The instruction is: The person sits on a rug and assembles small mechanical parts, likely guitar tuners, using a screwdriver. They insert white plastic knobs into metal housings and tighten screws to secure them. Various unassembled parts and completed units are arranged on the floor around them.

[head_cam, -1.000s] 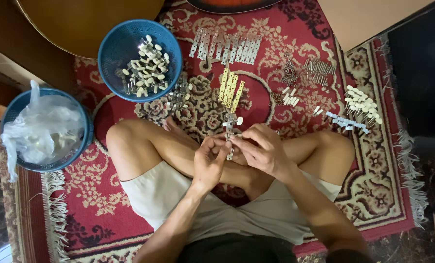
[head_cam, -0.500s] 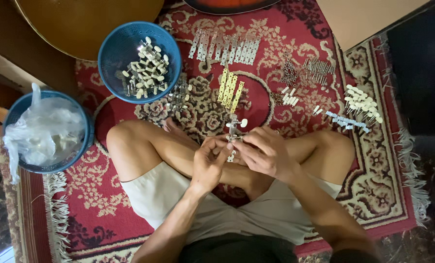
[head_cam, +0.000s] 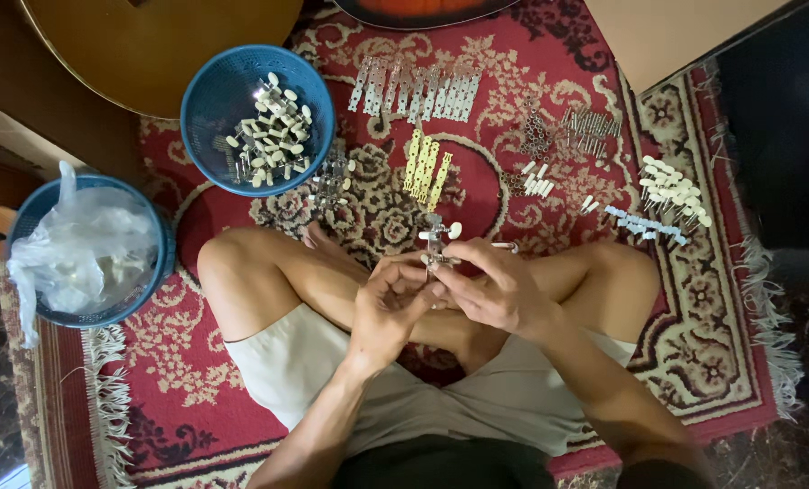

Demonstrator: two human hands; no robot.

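Hands are kept together mid-frame. The small metal part with white knobs (head_cam: 436, 243) is pinched by the left hand (head_cam: 388, 303) and the right hand (head_cam: 495, 290), both curled shut, so it stays steady. More parts are kept in the blue basket (head_cam: 207, 91), upper left.

the small assembly (head_cam: 436, 240) pinched between the left hand (head_cam: 388, 303) and right hand (head_cam: 499, 290) looks like bright, shiny metal with smooth cream plastic knobs. the rug (head_cam: 721, 335) is woven cloth, matt and rough, with a pale stringy fringe. the two baskets (head_cam: 214, 100) (head_cam: 155, 272) are blue plastic with a fine mesh wall; one holds a thin, crinkled, glossy clear plastic bag (head_cam: 78, 249). the row of flat plates (head_cam: 418, 89) gleams like polished metal, the yellow strips (head_cam: 425, 167) like brass. the guitar body (head_cam: 160, 41) is smooth, softly glossy wood. the shorts (head_cam: 296, 371) are matt pale cloth.
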